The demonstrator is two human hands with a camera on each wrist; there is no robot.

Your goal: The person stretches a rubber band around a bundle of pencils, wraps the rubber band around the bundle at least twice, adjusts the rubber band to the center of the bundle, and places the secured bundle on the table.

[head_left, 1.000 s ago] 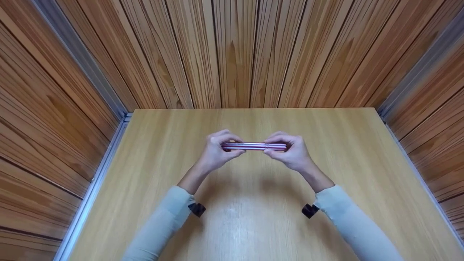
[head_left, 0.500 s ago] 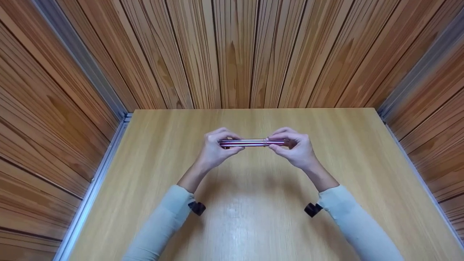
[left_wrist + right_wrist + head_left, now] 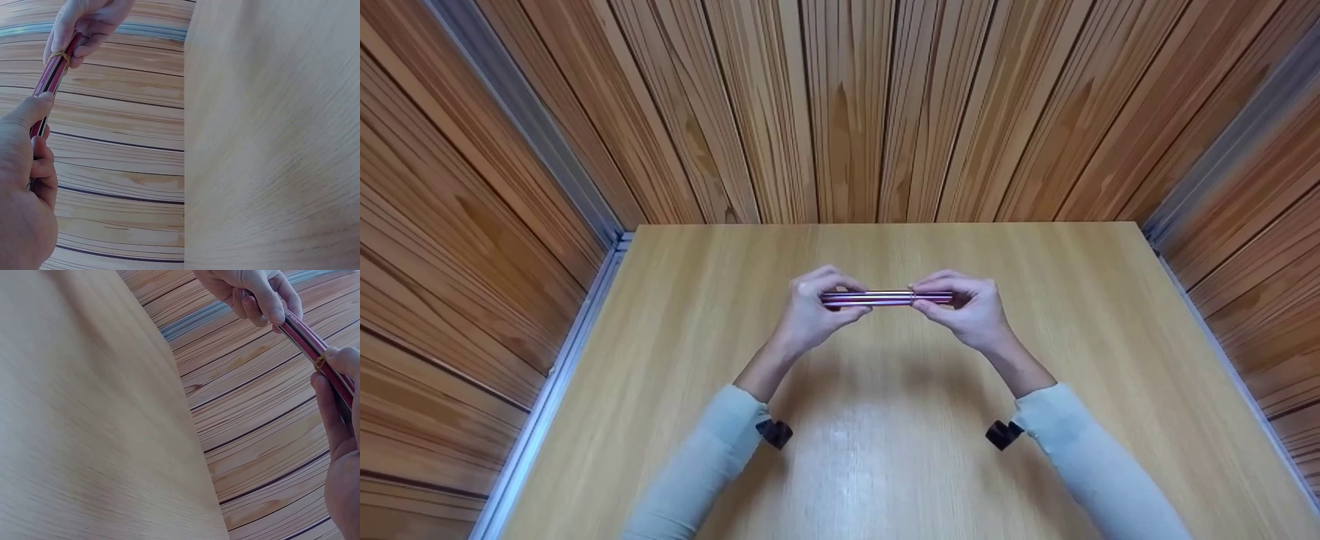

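Observation:
A slim bundle of red and black striped pencils [image 3: 891,298] is held level above the table, lying left to right in the head view. My left hand [image 3: 810,311] grips its left end between thumb and fingers. At the other end, my right hand [image 3: 971,307] pinches the bundle beside a yellowish rubber band [image 3: 320,361]. The band loops round the pencils, and the right thumb touches it or lies very close in the right wrist view. Both tips of the bundle are partly covered by fingers. How many pencils it holds cannot be told.
Beneath the hands spreads a light wooden table [image 3: 885,435]. Wood-plank walls [image 3: 847,112] rise at the back and both sides, with grey metal rails [image 3: 551,375] along the side edges. A small black camera [image 3: 775,433] sits at each wrist.
My right hand first slid outward along the bundle, uncovering the rubber band, then came slightly back inward. Bundle and left hand have shifted a little, lately to the right.

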